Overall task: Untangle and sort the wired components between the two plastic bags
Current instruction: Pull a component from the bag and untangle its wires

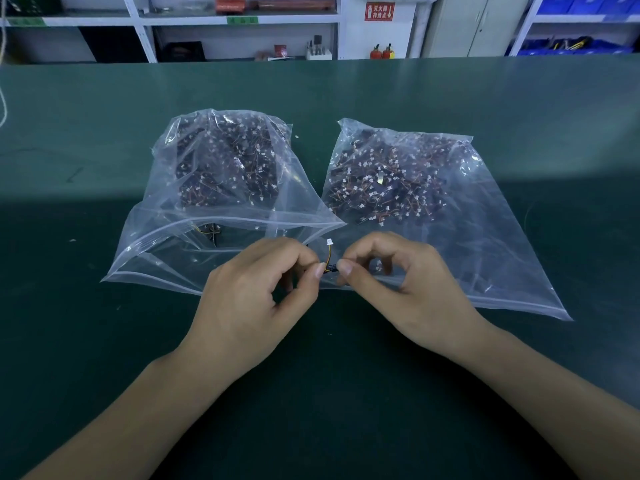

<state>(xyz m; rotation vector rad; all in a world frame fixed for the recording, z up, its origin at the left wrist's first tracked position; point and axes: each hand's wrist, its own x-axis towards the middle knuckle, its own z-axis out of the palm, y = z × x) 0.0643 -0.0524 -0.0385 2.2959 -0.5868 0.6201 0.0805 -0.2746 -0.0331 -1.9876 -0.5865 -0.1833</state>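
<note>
Two clear plastic zip bags lie side by side on the green table. The left bag [162, 244] has its mouth gaping toward me and holds a heap of dark wired components far inside. The right bag [485, 244] lies flatter, its components spread across the far half. Between the two bag mouths, my left hand [256, 292] and my right hand [401, 282] each pinch one end of a single small wired component [329, 263]. Its short orange and yellow wire curls upward to a white connector. The fingertips cover most of the component's dark body.
The green table mat [346, 393] stretches wide around both bags. Behind its far edge stand white shelves [239, 22] with boxes and tools, and blue bins [575, 43] at the right. A thin white cord [2, 109] hangs at the far left.
</note>
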